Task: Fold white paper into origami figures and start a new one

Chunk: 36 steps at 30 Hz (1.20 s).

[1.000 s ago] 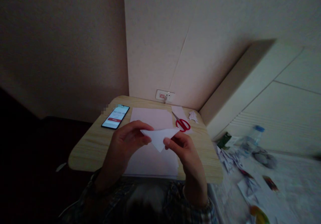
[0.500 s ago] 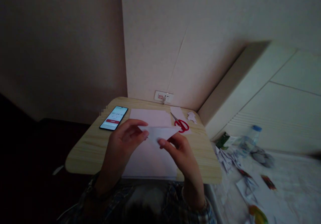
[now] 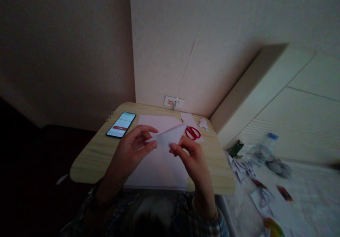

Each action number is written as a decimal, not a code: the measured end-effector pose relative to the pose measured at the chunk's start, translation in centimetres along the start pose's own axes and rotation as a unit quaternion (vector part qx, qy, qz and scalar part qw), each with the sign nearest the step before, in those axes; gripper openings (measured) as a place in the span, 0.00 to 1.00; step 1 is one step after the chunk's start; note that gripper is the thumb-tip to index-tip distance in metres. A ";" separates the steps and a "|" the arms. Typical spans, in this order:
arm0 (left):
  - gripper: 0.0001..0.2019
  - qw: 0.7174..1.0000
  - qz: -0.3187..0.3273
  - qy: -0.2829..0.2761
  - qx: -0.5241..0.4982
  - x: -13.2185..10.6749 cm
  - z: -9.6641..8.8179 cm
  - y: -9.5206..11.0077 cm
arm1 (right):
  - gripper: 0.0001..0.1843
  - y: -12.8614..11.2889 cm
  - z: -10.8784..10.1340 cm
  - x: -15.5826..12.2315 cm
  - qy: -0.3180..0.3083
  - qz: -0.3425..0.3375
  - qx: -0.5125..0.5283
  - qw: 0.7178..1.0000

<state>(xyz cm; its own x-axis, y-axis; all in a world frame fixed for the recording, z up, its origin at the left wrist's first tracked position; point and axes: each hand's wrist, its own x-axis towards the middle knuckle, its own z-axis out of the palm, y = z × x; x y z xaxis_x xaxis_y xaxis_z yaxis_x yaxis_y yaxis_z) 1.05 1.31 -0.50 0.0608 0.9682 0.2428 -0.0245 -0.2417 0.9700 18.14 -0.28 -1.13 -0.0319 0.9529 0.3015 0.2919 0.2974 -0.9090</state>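
Between my hands a folded piece of white paper (image 3: 166, 135) is held up over the table, its right corner tilted upward. My left hand (image 3: 134, 143) pinches its left end between thumb and fingers. My right hand (image 3: 190, 154) grips its lower right edge, the thumb and fingertips pressed together. Beneath them a stack of white paper sheets (image 3: 159, 171) lies on the wooden table (image 3: 90, 162). Just beyond my right hand are red-handled scissors (image 3: 193, 133), with the blades partly hidden behind the folded paper.
A lit phone (image 3: 121, 125) lies at the table's left. At the back right are a paper strip (image 3: 188, 118) and a small folded paper piece (image 3: 203, 123). A wall socket (image 3: 174, 102) sits behind. To the right, a bottle (image 3: 267, 146) and paper scraps (image 3: 239, 168) lie on a lower surface.
The folded paper has tilted, its right corner rising and now covering part of the scissors' blades. My right hand has shifted slightly along its lower edge. My left hand keeps its pinch.
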 end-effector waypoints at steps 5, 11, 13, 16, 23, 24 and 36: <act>0.10 0.995 -0.025 -0.091 0.035 0.1 -0.2 -0.9 | 0.15 0.0 -0.4 0.0 0.051 -0.036 -0.021 0.998; 0.05 0.994 -0.016 -0.091 0.066 0.1 0.0 -1.2 | 0.13 -0.4 -0.6 -0.4 -0.015 -0.108 -0.105 0.989; 0.07 0.994 -0.001 -0.082 0.066 0.1 0.0 -0.8 | 0.12 -0.5 -0.5 -0.5 -0.023 -0.119 -0.108 0.987; 0.08 0.996 0.017 -0.066 0.066 0.0 0.0 -0.3 | 0.10 -0.5 -0.3 -0.5 0.005 -0.125 -0.083 0.989; 0.09 0.995 0.038 -0.062 0.065 -0.1 -0.1 -1.1 | 0.05 -0.8 -0.3 -0.5 0.042 -0.127 -0.043 0.990; 0.09 0.995 0.038 -0.066 0.065 -0.1 -0.1 -1.2 | 0.06 -0.9 -0.3 -0.5 0.048 -0.128 -0.044 0.990; 0.03 0.995 0.040 -0.073 0.054 -0.3 0.4 -0.5 | 0.07 -1.6 0.6 -1.0 -0.005 -0.130 -0.102 0.986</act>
<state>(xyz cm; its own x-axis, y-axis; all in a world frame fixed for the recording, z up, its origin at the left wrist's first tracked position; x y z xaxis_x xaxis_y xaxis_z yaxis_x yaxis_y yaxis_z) 1.47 1.13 -1.00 0.2073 0.9276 0.3109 0.0711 -0.3312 0.9409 17.09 -1.69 -0.15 -0.1406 0.8465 0.5135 0.4594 0.5152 -0.7236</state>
